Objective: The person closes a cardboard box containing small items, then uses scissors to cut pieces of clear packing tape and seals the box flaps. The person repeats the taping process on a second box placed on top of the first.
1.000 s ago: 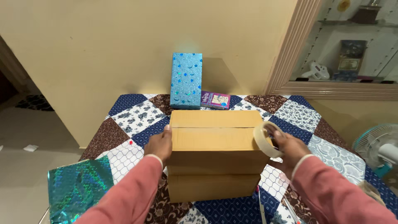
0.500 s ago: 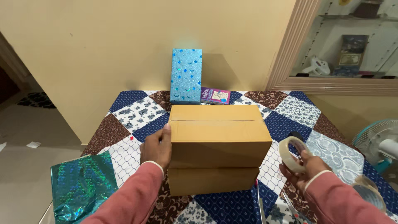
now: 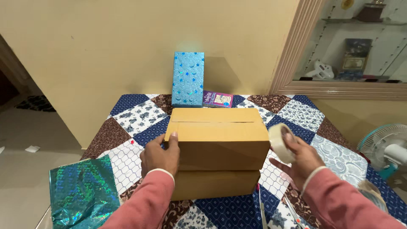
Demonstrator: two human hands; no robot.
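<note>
- The cardboard box (image 3: 218,138) sits mid-frame on the patchwork cloth (image 3: 131,116), stacked on a second box (image 3: 214,184).
- The left hand (image 3: 160,154) lies open and flat against the box's 9 o'clock side — gripping nothing.
- The right hand (image 3: 299,159), at 3 o'clock, pinches a tape roll (image 3: 280,143).
- A blue wrapped box (image 3: 188,79) stands at 12 o'clock; shiny teal paper (image 3: 82,193) lies at 8 o'clock.

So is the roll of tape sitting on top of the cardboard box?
No, the roll of tape is held in the right hand, off to the side of the cardboard box.
</note>
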